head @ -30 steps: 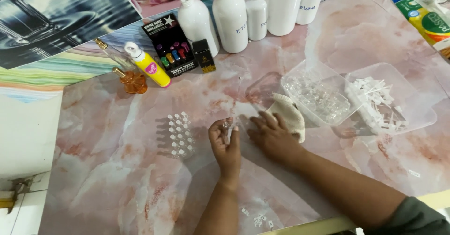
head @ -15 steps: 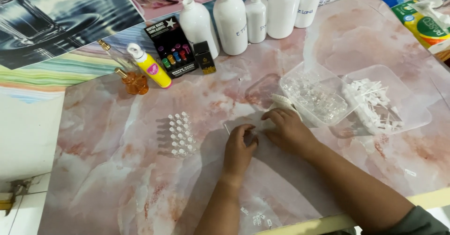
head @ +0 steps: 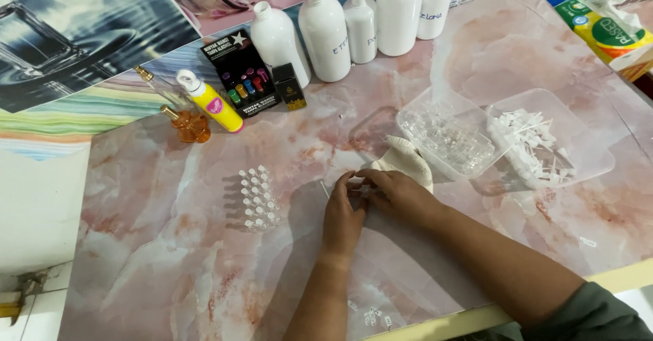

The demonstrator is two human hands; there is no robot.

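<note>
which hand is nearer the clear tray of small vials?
Right. The right hand sits just left of and below the clear tray of vials, by the cloth; the left hand is farther left.

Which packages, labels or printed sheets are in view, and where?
Black flat pack: far left of centre, coloured vials pictured.
Small black box: right beside it, upright.
Green-yellow packet: far right corner.
White bottles: back row, some with handwritten marks.
Yellow bottle: lying left, pink label.

Whatever sits between the left hand [head: 342, 220] and right hand [head: 396, 192] is too tiny to tell; behind them, the white bottles [head: 398, 11] get cropped.
</note>
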